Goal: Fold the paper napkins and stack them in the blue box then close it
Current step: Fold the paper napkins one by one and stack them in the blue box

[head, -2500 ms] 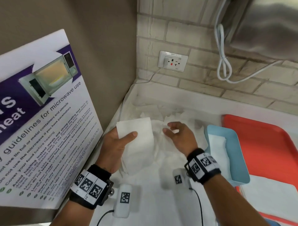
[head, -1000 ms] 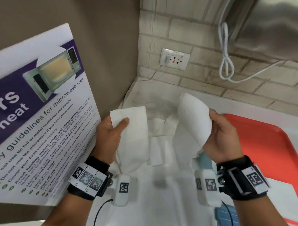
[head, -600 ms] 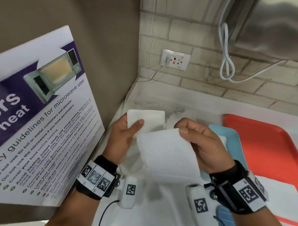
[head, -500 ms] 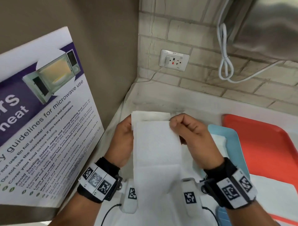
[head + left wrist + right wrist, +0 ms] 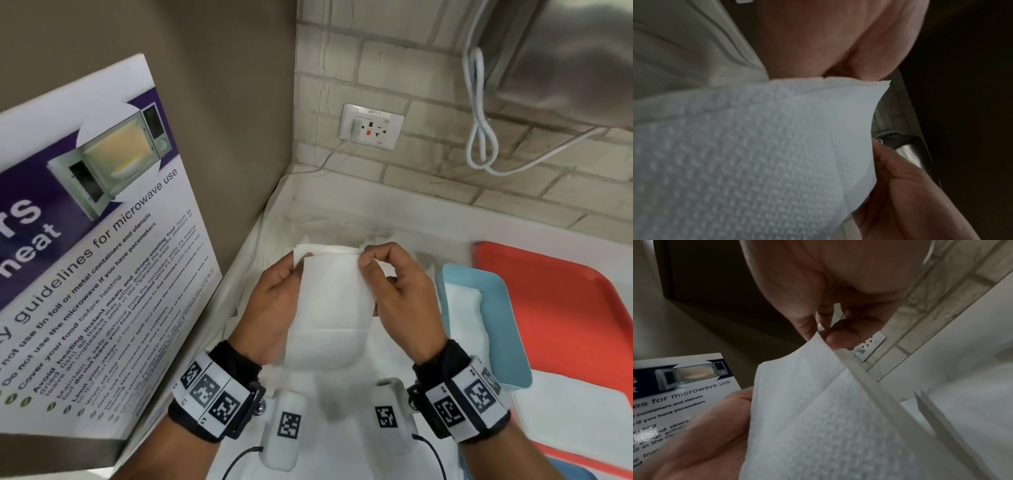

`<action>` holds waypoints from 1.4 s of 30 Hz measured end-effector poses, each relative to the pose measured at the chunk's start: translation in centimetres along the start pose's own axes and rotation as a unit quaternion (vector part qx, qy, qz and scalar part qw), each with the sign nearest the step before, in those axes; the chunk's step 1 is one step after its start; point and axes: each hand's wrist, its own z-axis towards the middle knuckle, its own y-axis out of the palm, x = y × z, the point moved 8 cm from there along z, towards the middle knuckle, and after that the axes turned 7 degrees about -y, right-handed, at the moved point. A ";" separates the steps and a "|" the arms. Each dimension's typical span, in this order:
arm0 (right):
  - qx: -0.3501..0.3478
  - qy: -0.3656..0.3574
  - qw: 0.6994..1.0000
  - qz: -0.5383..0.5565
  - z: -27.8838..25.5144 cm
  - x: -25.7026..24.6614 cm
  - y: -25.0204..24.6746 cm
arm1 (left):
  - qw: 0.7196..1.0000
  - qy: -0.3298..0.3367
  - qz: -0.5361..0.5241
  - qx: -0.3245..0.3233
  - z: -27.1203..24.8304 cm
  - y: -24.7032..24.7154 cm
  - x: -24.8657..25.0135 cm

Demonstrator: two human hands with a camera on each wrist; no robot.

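A white embossed paper napkin [image 5: 334, 301] hangs folded in the air, its top corners pinched. The open light-blue box [image 5: 493, 329] lies right of it, white napkins [image 5: 462, 315] inside.

both forearms rise from the bottom of the frame to its centre. left hand [image 5: 277, 301] and right hand [image 5: 399, 291] face each other, thumb and fingers pinched, other right fingers curled.

The white counter [image 5: 394, 212] bears loose napkins [image 5: 274, 233], an orange tray [image 5: 565, 291].
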 end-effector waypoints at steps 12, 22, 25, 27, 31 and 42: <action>0.014 0.014 1.000 0.010 -0.1 0.9 0.6 | 0.999 -0.021 0.013 0.027 0.2 -0.7 -0.9; 0.016 0.014 1.000 0.017 -0.2 0.9 0.8 | 0.996 0.052 0.071 0.020 0.3 -0.8 -0.3; 0.006 0.055 0.998 0.010 -0.7 1.4 0.8 | 0.998 0.044 0.042 0.036 0.3 -1.1 -0.4; -0.061 0.079 0.995 0.003 -1.3 2.1 1.8 | 0.997 0.040 0.039 0.047 0.3 -1.4 -0.3; -0.135 0.119 0.978 0.107 -2.2 3.5 3.6 | 0.996 0.040 0.052 0.065 0.4 -1.9 0.2; -0.044 0.135 0.983 0.113 0.5 4.9 0.2 | 0.977 0.062 0.098 0.179 1.1 -6.4 1.0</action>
